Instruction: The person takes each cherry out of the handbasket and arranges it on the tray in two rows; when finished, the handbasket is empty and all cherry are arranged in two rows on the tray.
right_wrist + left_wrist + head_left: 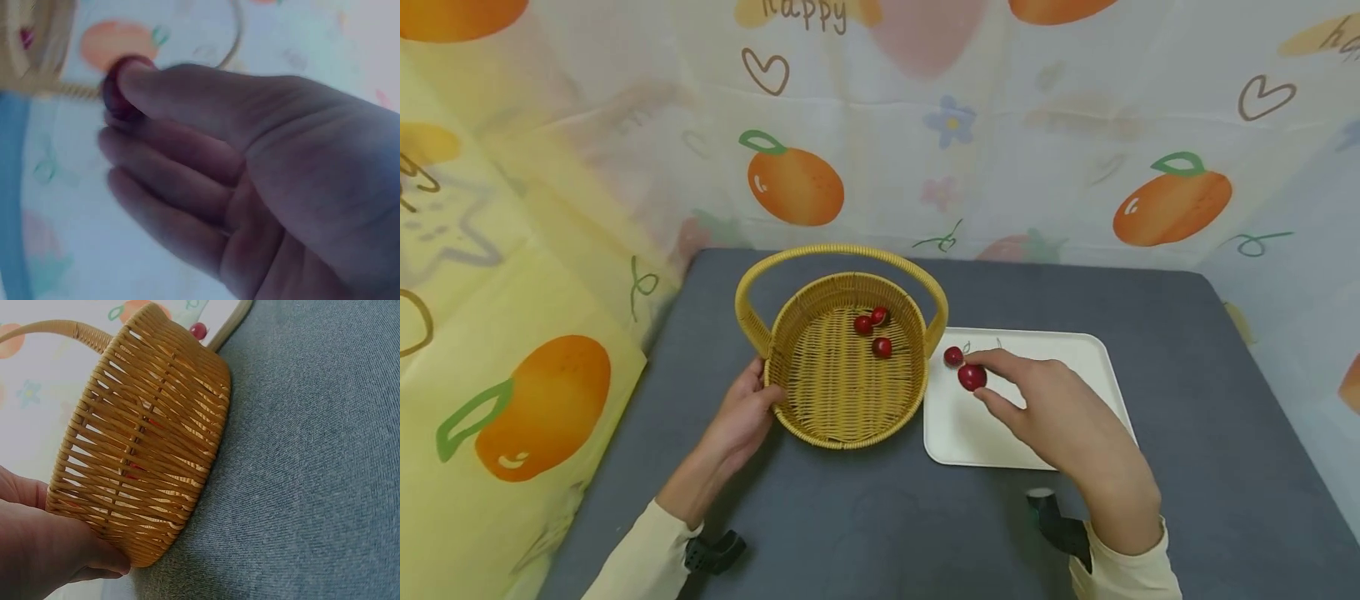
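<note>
A round yellow wicker basket point(842, 437) with an arched handle point(842, 250) stands left of centre in the head view. Inside it, toward the right, lie three dark red cherries point(882, 347). My left hand point(747, 417) grips the basket's left rim, thumb over the edge; the left wrist view shows the same hand point(56, 547) at the woven wall point(144, 437). Between thumb and fingertips my right hand point(1052, 408) pinches a cherry point(972, 377), held over the left part of a white tray point(1000, 450). Another cherry point(953, 357) lies on the tray close beside it.
The tray stands just right of the basket, near its handle's right foot. Both are on a dark grey tabletop point(880, 533). A fruit-patterned cloth point(880, 125) hangs behind the table and along its left side.
</note>
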`<state>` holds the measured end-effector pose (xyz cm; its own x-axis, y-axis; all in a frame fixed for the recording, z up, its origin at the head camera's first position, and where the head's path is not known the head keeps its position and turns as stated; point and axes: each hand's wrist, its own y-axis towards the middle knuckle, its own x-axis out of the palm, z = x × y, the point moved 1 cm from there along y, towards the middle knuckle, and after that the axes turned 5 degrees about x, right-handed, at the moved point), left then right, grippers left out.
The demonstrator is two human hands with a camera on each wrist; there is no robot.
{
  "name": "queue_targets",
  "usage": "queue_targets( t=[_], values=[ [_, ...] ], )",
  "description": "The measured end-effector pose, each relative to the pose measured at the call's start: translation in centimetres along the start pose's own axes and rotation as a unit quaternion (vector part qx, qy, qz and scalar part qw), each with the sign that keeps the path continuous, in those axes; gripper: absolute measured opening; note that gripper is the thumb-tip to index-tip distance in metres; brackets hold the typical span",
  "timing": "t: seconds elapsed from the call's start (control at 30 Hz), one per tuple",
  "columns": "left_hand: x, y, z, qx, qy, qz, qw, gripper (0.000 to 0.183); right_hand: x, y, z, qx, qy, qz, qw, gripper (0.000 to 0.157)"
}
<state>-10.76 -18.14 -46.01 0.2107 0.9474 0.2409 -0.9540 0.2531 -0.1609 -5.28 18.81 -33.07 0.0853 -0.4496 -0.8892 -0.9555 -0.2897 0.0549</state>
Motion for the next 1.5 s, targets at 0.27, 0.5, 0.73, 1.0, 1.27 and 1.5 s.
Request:
queue_targets(
  t=[0.27, 0.5, 0.73, 1.0, 1.27, 1.5],
  values=[
    [-0.5, -0.3, -0.2, 0.002, -0.007, -0.006, 1.0000, 0.076, 0.9, -0.8, 5.5, 0.061, -0.006, 0.025, 0.998, 0.039],
    [-0.5, -0.1, -0.3, -0.002, 0.000, -0.011, 0.9999, 0.077, 1.2, -1.4, 8.4, 0.104, -0.027, 0.030, 0.994, 0.044],
    [-0.4, -0.1, -0.3, 0.000, 0.003, -0.010, 0.9999, 0.079, 2.2, -1.4, 10.1, 0.123, -0.032, 0.023, 0.992, 0.041],
    [-0.3, -0.1, -0.3, 0.006, -0.002, -0.010, 0.9999, 0.077, 3.4, -0.8, 12.1, 0.131, -0.033, 0.024, 0.991, 0.039],
    [-0.1, 0.0, -0.3, 0.005, -0.006, -0.011, 0.9999, 0.077, 4.2, 0.5, 13.7, 0.142, -0.024, 0.010, 0.989, 0.040],
    [-0.2, 0.0, -0.3, 0.007, -0.007, -0.009, 0.9999, 0.081, 5.3, 1.8, 14.7, 0.165, -0.026, -0.002, 0.986, 0.038]
  ],
)
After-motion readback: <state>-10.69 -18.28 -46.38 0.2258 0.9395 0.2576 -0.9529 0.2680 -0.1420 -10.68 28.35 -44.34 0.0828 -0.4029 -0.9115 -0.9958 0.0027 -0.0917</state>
